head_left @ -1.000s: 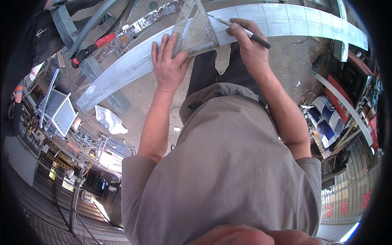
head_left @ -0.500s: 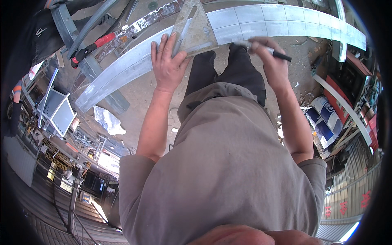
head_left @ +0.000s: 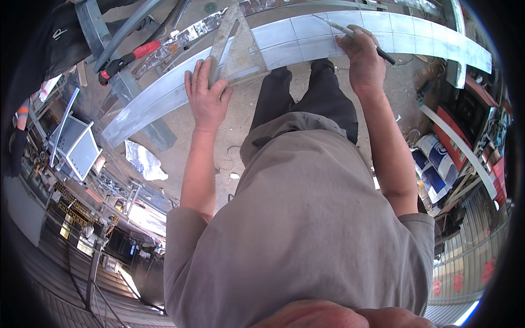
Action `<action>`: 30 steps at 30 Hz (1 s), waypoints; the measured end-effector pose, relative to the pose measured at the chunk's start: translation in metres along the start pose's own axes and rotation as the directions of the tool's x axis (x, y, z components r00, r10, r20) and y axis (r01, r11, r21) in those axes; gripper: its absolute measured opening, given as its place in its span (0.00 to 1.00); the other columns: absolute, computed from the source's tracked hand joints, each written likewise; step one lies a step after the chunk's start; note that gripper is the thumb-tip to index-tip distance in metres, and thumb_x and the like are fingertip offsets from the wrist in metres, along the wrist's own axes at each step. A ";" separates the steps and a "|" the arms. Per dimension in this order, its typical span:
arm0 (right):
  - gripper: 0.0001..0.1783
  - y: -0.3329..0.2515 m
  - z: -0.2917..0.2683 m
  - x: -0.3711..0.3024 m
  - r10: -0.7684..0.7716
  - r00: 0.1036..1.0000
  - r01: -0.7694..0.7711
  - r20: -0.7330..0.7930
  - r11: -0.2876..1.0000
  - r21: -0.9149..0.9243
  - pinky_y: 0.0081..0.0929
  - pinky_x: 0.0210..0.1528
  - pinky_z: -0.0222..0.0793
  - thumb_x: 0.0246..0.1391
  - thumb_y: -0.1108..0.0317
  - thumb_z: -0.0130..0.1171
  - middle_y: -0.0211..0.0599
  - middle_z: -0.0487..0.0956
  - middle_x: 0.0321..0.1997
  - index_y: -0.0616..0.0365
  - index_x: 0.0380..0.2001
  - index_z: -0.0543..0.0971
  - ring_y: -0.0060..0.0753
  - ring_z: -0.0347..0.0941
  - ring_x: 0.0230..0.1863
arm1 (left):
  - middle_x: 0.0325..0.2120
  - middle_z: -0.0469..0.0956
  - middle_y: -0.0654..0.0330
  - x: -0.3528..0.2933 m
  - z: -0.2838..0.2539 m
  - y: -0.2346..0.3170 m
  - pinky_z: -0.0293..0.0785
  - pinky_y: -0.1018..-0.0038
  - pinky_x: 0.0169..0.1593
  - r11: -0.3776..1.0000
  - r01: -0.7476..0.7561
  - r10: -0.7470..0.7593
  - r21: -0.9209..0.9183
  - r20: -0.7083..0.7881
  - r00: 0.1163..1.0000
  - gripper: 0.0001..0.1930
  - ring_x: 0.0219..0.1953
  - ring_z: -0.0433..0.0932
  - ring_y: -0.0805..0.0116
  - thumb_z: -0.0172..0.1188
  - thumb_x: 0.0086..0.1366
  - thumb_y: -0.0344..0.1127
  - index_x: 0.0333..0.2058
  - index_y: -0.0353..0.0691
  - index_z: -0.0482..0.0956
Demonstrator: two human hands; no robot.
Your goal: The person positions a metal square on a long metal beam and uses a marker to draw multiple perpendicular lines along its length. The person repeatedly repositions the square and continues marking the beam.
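A long pale metal beam [head_left: 383,41] runs across the far side of the view, with thin lines drawn across and along it. On the beam lies a flat triangular set square [head_left: 252,53] with a cut-out middle. My left hand [head_left: 208,101] rests at its left edge, fingers stretched out and thumb spread. My right hand [head_left: 365,65] is closed round a slim marking pen [head_left: 342,27], light at the pointed end and black at the back. Its tip points left over the beam, to the right of the set square; whether it touches the surface I cannot tell.
Steel stands [head_left: 455,68] support the beam. At the left lie a tool with a red grip [head_left: 146,50] and a grey metal frame [head_left: 76,147]. A person in dark clothes [head_left: 60,35] is at the far left. Printed sacks [head_left: 437,164] lie at the right.
My left hand and the set square have moved left along the beam. The marking pen has swung up over the beam, its tip now pointing away to the left.
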State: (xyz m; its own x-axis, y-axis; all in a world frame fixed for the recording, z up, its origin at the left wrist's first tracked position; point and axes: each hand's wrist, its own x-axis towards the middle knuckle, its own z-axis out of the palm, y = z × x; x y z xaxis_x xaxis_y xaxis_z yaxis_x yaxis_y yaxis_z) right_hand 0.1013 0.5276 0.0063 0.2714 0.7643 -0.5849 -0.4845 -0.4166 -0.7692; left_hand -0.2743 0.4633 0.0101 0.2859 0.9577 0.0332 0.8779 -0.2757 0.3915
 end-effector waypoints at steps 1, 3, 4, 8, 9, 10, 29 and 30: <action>0.18 0.001 0.000 0.000 -0.006 1.000 0.006 0.001 1.000 0.008 0.43 0.66 0.76 0.70 0.65 0.57 0.41 0.83 0.42 0.69 0.55 0.79 0.41 0.83 0.48 | 0.72 0.71 0.50 -0.001 -0.001 -0.003 0.53 0.39 0.77 1.000 -0.004 0.004 -0.006 -0.001 1.000 0.16 0.75 0.66 0.42 0.80 0.52 0.36 0.35 0.48 0.80; 0.18 0.001 -0.001 0.001 -0.017 1.000 0.017 0.006 1.000 0.006 0.41 0.64 0.77 0.70 0.65 0.58 0.43 0.83 0.42 0.69 0.54 0.80 0.40 0.83 0.47 | 0.71 0.71 0.50 -0.002 -0.001 -0.006 0.53 0.39 0.77 1.000 -0.009 0.009 -0.013 -0.002 1.000 0.16 0.75 0.65 0.41 0.80 0.52 0.36 0.35 0.48 0.80; 0.18 0.002 -0.001 0.002 -0.022 1.000 0.022 0.010 1.000 -0.002 0.39 0.62 0.78 0.69 0.65 0.58 0.44 0.83 0.43 0.69 0.54 0.80 0.40 0.83 0.47 | 0.71 0.71 0.50 -0.003 0.000 -0.006 0.53 0.39 0.77 1.000 -0.010 0.010 -0.013 -0.002 1.000 0.16 0.75 0.65 0.41 0.80 0.52 0.36 0.35 0.48 0.80; 0.19 0.005 -0.002 0.004 -0.055 0.998 0.055 0.026 0.998 -0.016 0.37 0.59 0.79 0.69 0.64 0.59 0.46 0.84 0.44 0.69 0.53 0.81 0.39 0.84 0.46 | 0.71 0.71 0.50 -0.003 0.001 -0.006 0.53 0.39 0.77 1.000 -0.029 0.029 -0.004 -0.012 1.000 0.17 0.75 0.65 0.41 0.80 0.52 0.37 0.35 0.49 0.80; 0.18 0.005 -0.002 0.004 -0.050 0.998 0.050 0.027 0.999 -0.007 0.36 0.59 0.79 0.69 0.64 0.59 0.46 0.84 0.44 0.69 0.53 0.81 0.39 0.84 0.46 | 0.71 0.71 0.51 -0.002 0.001 -0.005 0.53 0.39 0.77 1.000 -0.029 0.029 -0.002 -0.012 0.999 0.17 0.75 0.65 0.41 0.80 0.52 0.37 0.35 0.49 0.80; 0.18 0.006 -0.002 0.004 -0.047 0.999 0.047 0.018 0.999 -0.007 0.36 0.60 0.79 0.68 0.64 0.59 0.46 0.84 0.44 0.69 0.53 0.81 0.38 0.84 0.46 | 0.71 0.72 0.51 -0.002 0.002 -0.005 0.53 0.39 0.77 1.000 -0.031 0.031 0.001 -0.012 0.999 0.17 0.75 0.65 0.41 0.80 0.52 0.37 0.35 0.49 0.80; 0.18 0.008 0.024 -0.019 -0.083 0.980 0.135 0.182 0.947 -0.291 0.36 0.63 0.76 0.72 0.66 0.56 0.46 0.85 0.43 0.70 0.55 0.80 0.35 0.83 0.48 | 0.70 0.73 0.52 -0.002 0.004 -0.002 0.54 0.39 0.77 0.999 -0.034 0.033 -0.007 -0.037 0.999 0.16 0.74 0.66 0.42 0.80 0.54 0.40 0.35 0.49 0.80; 0.19 0.010 0.033 -0.024 -0.020 0.982 0.082 0.188 0.941 -0.329 0.34 0.62 0.75 0.71 0.64 0.58 0.44 0.86 0.42 0.70 0.55 0.80 0.34 0.83 0.48 | 0.70 0.73 0.53 -0.002 0.004 -0.002 0.54 0.39 0.77 1.000 -0.024 0.024 -0.003 -0.037 0.999 0.16 0.74 0.67 0.43 0.80 0.53 0.40 0.34 0.49 0.80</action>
State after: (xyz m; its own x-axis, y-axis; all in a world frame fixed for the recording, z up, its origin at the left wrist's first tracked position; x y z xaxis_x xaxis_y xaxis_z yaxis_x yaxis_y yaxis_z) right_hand 0.0626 0.5208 0.0211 0.1194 0.8515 -0.5106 -0.1600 -0.4910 -0.8563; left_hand -0.2748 0.4618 0.0052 0.2926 0.9532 0.0768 0.8695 -0.2986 0.3935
